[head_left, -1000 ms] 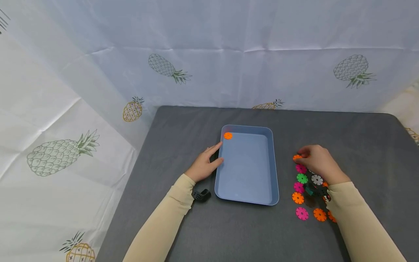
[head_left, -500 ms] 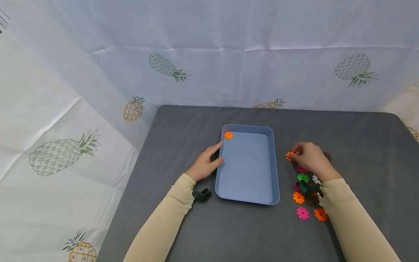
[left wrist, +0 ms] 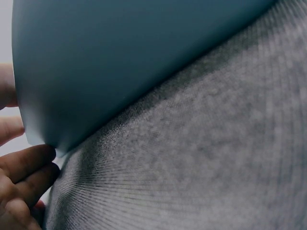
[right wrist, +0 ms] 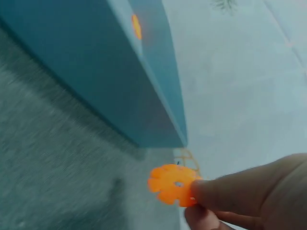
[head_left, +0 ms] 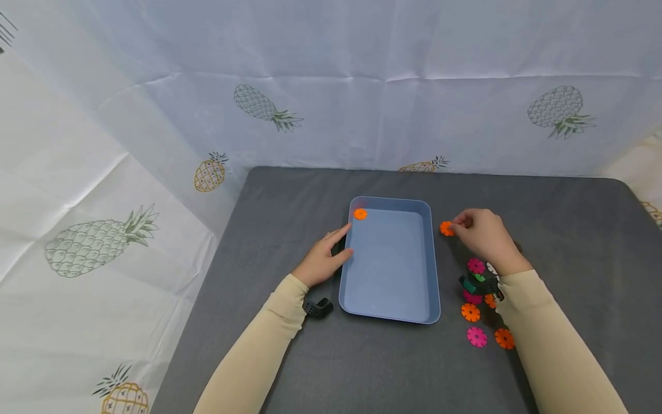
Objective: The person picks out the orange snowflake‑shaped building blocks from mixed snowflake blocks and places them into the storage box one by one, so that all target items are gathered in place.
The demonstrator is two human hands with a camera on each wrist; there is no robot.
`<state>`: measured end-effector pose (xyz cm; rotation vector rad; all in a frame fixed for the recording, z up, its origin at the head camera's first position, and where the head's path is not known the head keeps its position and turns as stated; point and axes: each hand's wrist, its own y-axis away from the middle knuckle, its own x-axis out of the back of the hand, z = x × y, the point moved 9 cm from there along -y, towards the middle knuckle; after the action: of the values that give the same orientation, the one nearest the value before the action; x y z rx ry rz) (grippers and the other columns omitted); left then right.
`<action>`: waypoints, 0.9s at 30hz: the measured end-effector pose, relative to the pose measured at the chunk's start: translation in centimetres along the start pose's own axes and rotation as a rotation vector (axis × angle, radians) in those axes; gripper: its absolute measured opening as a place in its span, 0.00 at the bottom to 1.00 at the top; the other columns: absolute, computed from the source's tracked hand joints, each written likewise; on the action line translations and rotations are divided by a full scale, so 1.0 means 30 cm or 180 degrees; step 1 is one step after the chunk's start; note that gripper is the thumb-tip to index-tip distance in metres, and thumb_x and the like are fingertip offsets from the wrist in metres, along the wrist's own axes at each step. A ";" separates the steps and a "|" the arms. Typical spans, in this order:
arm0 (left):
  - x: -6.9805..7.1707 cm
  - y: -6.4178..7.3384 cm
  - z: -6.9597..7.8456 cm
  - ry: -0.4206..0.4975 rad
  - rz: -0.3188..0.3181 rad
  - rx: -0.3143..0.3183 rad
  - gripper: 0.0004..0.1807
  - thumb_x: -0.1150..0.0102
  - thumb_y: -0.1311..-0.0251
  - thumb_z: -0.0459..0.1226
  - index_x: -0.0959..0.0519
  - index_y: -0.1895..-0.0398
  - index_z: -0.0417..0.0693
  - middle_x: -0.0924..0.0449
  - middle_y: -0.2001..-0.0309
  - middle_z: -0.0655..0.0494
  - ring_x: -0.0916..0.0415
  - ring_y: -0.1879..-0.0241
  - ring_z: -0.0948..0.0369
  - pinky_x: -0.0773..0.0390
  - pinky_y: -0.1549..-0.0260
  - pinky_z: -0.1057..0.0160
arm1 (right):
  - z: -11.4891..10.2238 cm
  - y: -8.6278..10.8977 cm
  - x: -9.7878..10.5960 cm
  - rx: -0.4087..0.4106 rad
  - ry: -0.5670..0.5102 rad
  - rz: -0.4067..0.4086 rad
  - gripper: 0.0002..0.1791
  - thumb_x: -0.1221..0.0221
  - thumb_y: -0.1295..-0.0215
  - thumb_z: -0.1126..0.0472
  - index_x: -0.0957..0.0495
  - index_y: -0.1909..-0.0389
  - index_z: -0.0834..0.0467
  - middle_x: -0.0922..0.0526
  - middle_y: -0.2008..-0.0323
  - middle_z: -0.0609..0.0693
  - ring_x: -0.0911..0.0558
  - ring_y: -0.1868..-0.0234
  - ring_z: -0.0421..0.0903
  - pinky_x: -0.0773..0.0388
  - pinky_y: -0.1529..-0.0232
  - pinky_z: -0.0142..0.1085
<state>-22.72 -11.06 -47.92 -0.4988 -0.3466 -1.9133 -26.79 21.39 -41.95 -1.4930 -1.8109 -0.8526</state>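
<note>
Between the thumb and a finger of my right hand (head_left: 486,236) is an orange notched plastic disc (right wrist: 173,184). It is held off the table, just right of the blue tray (head_left: 385,319). A second orange disc (head_left: 360,214) lies inside the tray at its far left corner. My left hand (head_left: 323,259) rests against the tray's left side, its index finger and thumb stretched to the rim. In the left wrist view, several fingertips (left wrist: 41,158) touch the tray's wall near a corner.
Below my right hand lie loose notched discs, among them pink (head_left: 477,337), orange (head_left: 470,313), green and white ones, partly hidden by the wrist strap and sleeve. Dark grey cloth (head_left: 310,190) covers the table. A pineapple-print curtain (head_left: 331,126) hangs behind.
My right hand has lifted the orange disc from the top of the loose group and carried it left and away from me towards the tray. The left hand and tray stay put.
</note>
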 end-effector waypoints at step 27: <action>-0.004 0.008 0.002 -0.0006 -0.0034 0.0016 0.37 0.43 0.22 0.42 0.43 0.15 0.54 0.42 0.18 0.49 0.48 0.18 0.49 0.39 0.24 0.43 | -0.256 -0.131 -0.129 0.0105 -0.0430 -0.0117 0.12 0.39 0.25 0.59 0.15 0.54 0.63 0.12 0.57 0.62 0.19 0.64 0.54 0.23 0.64 0.42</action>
<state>-22.45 -11.02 -47.93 -0.4964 -0.3556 -1.9219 -29.54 12.41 -40.87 -1.5328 -1.9462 -0.7515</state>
